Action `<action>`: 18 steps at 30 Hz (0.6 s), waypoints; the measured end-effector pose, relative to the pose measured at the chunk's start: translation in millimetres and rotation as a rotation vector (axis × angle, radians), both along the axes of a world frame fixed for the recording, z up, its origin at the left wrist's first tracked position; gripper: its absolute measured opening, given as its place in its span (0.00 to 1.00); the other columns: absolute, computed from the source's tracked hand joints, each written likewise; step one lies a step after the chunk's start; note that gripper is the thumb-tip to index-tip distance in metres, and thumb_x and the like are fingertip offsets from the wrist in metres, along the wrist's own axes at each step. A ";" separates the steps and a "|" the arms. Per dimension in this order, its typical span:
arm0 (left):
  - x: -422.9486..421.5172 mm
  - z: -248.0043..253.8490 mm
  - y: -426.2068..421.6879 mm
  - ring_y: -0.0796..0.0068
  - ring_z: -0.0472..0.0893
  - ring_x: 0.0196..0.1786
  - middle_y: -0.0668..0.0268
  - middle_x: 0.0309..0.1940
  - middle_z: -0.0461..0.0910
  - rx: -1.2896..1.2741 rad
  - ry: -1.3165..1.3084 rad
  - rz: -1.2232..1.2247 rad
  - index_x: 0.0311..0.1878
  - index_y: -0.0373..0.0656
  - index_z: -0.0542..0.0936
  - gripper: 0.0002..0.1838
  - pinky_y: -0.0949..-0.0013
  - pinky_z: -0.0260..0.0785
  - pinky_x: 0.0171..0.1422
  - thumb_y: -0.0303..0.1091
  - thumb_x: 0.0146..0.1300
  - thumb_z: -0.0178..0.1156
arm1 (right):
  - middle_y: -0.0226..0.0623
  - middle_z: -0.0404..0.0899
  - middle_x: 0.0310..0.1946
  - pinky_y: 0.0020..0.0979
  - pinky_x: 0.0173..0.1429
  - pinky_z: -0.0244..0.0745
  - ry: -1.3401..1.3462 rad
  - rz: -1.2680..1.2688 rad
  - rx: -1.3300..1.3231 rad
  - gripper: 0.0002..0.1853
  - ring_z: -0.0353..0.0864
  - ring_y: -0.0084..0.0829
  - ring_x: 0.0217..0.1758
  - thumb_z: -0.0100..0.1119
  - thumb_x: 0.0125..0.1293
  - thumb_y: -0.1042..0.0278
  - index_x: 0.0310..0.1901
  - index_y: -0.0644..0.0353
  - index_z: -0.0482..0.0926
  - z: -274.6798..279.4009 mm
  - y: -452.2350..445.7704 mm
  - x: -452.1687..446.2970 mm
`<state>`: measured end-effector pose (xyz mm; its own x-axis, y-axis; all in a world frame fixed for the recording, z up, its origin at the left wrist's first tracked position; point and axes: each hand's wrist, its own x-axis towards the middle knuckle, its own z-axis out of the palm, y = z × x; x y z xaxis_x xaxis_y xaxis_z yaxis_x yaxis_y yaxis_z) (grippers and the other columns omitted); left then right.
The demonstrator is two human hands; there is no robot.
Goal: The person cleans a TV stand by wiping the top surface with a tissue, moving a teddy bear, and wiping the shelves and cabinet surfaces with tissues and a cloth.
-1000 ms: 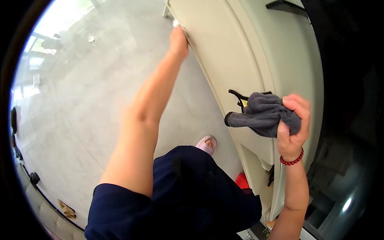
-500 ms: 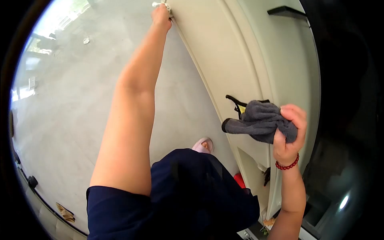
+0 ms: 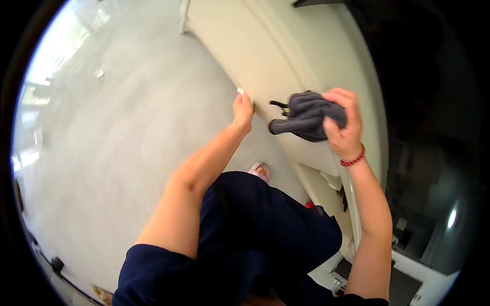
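Observation:
My right hand (image 3: 344, 122) grips a bunched dark grey cloth (image 3: 309, 115), held above the cream-coloured cabinet (image 3: 265, 56). A dark-edged fold of the cloth hangs out to the left. Behind it, a black strap (image 3: 278, 104) with a bit of yellow shows; whether it touches the cloth I cannot tell. Lower and to the left, my left hand (image 3: 243, 113) is closed beside the cabinet's edge. A small white thing (image 3: 240, 91) pokes out of its fingers, mostly hidden and blurred.
Pale grey floor (image 3: 127, 153) spreads to the left, with a small whitish object (image 3: 99, 73) on it. My shoe (image 3: 260, 171) stands near the cabinet base. An open compartment (image 3: 326, 188) is below the cloth. A dark glossy surface (image 3: 434, 178) lies at the right.
My left hand has come back from the cabinet's far end towards my body, the white thing still in it. My right hand and the cloth appear slightly higher and further left.

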<state>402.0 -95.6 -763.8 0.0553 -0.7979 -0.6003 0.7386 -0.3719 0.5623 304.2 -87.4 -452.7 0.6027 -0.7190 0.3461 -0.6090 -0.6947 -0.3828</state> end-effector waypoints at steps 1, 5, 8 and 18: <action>-5.4 13.9 16.5 0.78 0.74 0.45 0.67 0.45 0.76 -0.029 -0.034 -0.062 0.51 0.38 0.74 0.18 0.67 0.69 0.49 0.44 0.74 0.44 | 0.42 0.76 0.45 0.33 0.52 0.74 0.003 -0.003 -0.006 0.19 0.78 0.39 0.46 0.56 0.52 0.77 0.48 0.59 0.77 0.6 0.7 -0.1; 16.6 1.5 49.5 0.72 0.77 0.53 0.65 0.51 0.77 -0.009 -0.073 -0.518 0.58 0.41 0.72 0.19 0.59 0.73 0.58 0.43 0.74 0.44 | 0.38 0.76 0.45 0.33 0.51 0.75 -0.045 -0.054 0.026 0.17 0.79 0.39 0.46 0.57 0.54 0.73 0.47 0.56 0.77 -0.2 3.7 -6.0; 71.1 31.9 61.3 0.68 0.78 0.54 0.64 0.53 0.77 -0.084 0.247 -0.269 0.58 0.41 0.73 0.19 0.57 0.72 0.61 0.43 0.74 0.43 | 0.37 0.77 0.43 0.33 0.50 0.75 -0.039 -0.070 -0.016 0.15 0.79 0.38 0.45 0.57 0.56 0.71 0.47 0.55 0.77 0.2 2.0 -7.9; 83.4 77.7 11.1 0.61 0.79 0.44 0.60 0.40 0.80 -0.455 -0.550 -0.002 0.49 0.40 0.75 0.12 0.62 0.70 0.49 0.28 0.62 0.54 | 0.36 0.77 0.44 0.31 0.54 0.72 -0.151 -0.085 0.041 0.15 0.78 0.35 0.47 0.55 0.57 0.76 0.48 0.58 0.77 -6.5 7.4 -13.4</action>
<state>485.4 -84.5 -686.1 0.2526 -0.9631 -0.0928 0.3027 -0.0124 0.9530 290.8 -80.0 -459.1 0.4827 -0.7804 0.3974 -0.5982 -0.6252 -0.5013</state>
